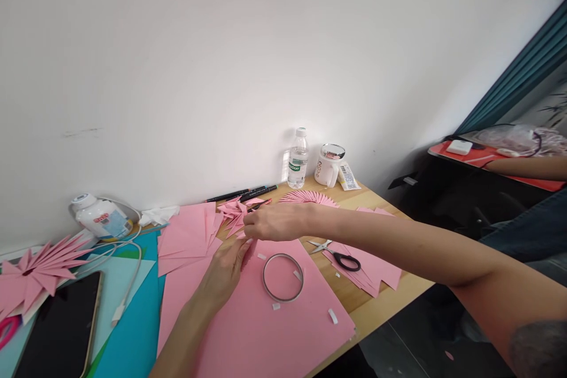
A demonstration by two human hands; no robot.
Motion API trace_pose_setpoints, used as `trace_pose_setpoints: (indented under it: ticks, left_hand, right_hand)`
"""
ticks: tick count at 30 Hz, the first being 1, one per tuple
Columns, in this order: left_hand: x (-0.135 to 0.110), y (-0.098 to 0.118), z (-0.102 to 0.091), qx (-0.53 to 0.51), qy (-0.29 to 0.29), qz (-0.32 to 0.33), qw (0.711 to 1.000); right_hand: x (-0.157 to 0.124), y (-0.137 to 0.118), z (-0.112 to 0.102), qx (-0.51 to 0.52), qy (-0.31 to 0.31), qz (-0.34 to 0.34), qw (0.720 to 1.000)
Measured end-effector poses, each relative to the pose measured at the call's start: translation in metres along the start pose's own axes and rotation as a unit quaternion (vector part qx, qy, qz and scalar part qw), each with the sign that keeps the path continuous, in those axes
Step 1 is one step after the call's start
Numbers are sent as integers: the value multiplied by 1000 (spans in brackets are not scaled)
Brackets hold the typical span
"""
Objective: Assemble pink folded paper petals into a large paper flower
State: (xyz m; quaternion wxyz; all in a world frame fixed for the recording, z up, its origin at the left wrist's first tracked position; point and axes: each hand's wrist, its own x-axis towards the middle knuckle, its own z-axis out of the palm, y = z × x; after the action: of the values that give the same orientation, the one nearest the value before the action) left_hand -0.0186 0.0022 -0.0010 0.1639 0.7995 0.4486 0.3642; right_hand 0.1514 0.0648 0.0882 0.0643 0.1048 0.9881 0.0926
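At the centre of the frame, a small pink paper piece [248,253] is held above a large pink sheet [266,336]. It is pinched between thumb and fingers of the left hand [225,264], reached in from the bottom edge. The right hand [277,221] is brought in from the right, just above the left, fingers curled; whether the piece is also gripped by it cannot be told, as the fingertips are hidden. A roll of tape [264,277] is laid flat on the sheet, lower centre, with small white scraps around. Right of centre, open scissors [337,256] are left on the wooden table [372,311], partly over pink paper cuts [376,269]. A bottle [297,160] and a lidded mug [328,168] are stood near the wall, upper centre-right. Dark pens [241,194] are seen behind the hands. At lower left, a phone [62,325] is placed beside a folded pink pinwheel [42,274]; a white jar [101,217] is tilted behind. Another person's arm [531,167] is visible at the right edge.
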Motion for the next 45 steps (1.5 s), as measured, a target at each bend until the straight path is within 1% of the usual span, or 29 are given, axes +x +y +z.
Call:
trace_pose_setpoints:
  ticks: [3,6,8,12,14,18,25,31,35,39,42,45]
  left_hand:
    - [-1,-2,1,9,9,-4,1000]
    - [-1,-2,1,17,4,-21,1000]
    - [-1,-1,1,20,0,-37,999]
    - [-2,0,0,13,-4,-68,998]
    - [-2,0,0,8,-7,-72,997]
    - [-1,0,1,4,-13,-73,997]
    - [-1,1,1,7,-19,-60,998]
    - [1,1,1,6,-16,-49,999]
    - [1,3,0,0,-18,-55,998]
    - [0,5,-1,0,-22,-69,997]
    - [0,4,0,1,-21,-67,997]
    - [0,2,1,-2,-23,-65,998]
  right_hand:
    - [0,-6,-4,-34,-31,2,999]
    - [1,-9,-3,-65,-38,-7,997]
    - [0,-9,1,-72,-19,-10,997]
    - [-2,-6,12,-44,71,-6,997]
    - [-3,-6,14,-29,84,0,996]
    - [-4,-9,13,-29,74,2,997]
    - [-3,-12,16,-67,96,-21,993]
    - [-1,-12,15,-88,104,-42,990]
    - [0,-12,15,-110,106,-58,987]
    - [0,-13,14,-95,102,-51,989]
    - [0,-13,13,-89,85,-43,991]
    - [-1,-12,14,-69,88,-38,993]
